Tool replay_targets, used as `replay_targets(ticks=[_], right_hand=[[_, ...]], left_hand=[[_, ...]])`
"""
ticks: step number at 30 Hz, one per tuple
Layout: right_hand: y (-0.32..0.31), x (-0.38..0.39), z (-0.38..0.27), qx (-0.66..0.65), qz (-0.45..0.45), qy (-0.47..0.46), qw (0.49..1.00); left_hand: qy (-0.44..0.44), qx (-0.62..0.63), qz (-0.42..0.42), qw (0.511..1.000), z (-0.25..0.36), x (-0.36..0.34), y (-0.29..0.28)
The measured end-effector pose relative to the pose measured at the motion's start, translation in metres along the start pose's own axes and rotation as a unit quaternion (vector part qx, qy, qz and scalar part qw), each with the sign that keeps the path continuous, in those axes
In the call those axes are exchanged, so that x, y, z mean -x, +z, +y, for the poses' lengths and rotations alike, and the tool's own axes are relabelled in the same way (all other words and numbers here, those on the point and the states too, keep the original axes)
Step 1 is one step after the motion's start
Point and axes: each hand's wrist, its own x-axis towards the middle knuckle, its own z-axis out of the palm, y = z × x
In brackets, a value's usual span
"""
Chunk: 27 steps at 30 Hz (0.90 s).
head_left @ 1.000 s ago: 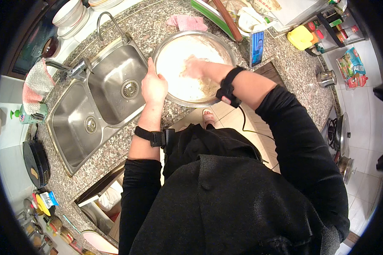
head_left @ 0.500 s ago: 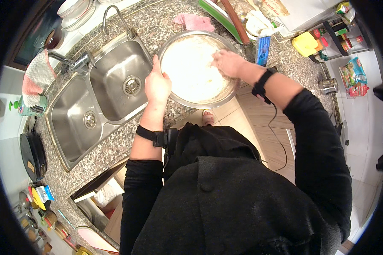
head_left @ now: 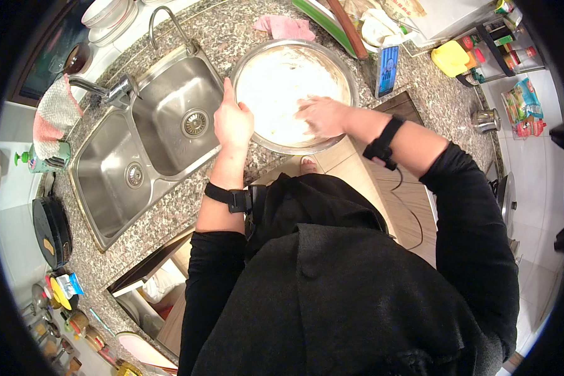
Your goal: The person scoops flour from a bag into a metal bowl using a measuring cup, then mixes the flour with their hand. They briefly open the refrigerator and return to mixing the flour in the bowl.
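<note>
Speckled granite surface (head_left: pixel 188 207) runs along a kitchen wall, seen from above past a black top. A double steel sink (head_left: pixel 141 147) is set into it on the person's left, with a curved tap (head_left: pixel 169 25) at its far edge and a second tap (head_left: pixel 103 93) at the near-left corner.

A wide metal bowl (head_left: pixel 294 94) stands on the surface just right of the sink, near the front edge. White flour or dough (head_left: pixel 276 94) covers its inside; which of the two is hard to say, since glare washes out the texture.

Left hand (head_left: pixel 233 122): fingers together and extended, pressed against the bowl's left rim, holding nothing else. A black band (head_left: pixel 229 197) sits on that forearm.

Right hand (head_left: pixel 323 116): inside the bowl, palm down on the white mass, fingers loosely spread toward the left. Whether it grips any of the mass I cannot tell. A black band (head_left: pixel 382 141) with a thin cable sits on that wrist.

Behind the bowl: a pink cloth (head_left: pixel 285 26) on the surface. Just right of the bowl's rim: a phone (head_left: pixel 388 69) propped upright, screen lit. Further right: a yellow container (head_left: pixel 451 59). At far left, a green soap bottle (head_left: pixel 34 160) and a dark pan (head_left: pixel 50 229).
</note>
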Motion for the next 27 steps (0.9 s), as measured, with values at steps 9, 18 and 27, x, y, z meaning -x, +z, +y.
replay_targets(ticks=[9,18,27], right_hand=[[-0.017,-0.081,0.043,0.22,-0.187,0.035,0.957],[-0.015,-0.012,-0.003,0.017,-0.019,0.15,0.988],[-0.039,0.008,0.022,-0.047,0.186,0.18,0.965]], left_hand=[[-0.012,-0.02,-0.009,1.0,0.002,0.001,-0.001],[0.009,-0.003,0.01,1.0,0.0,0.007,0.0],[-0.01,0.025,0.003,1.0,0.001,0.028,-0.005]])
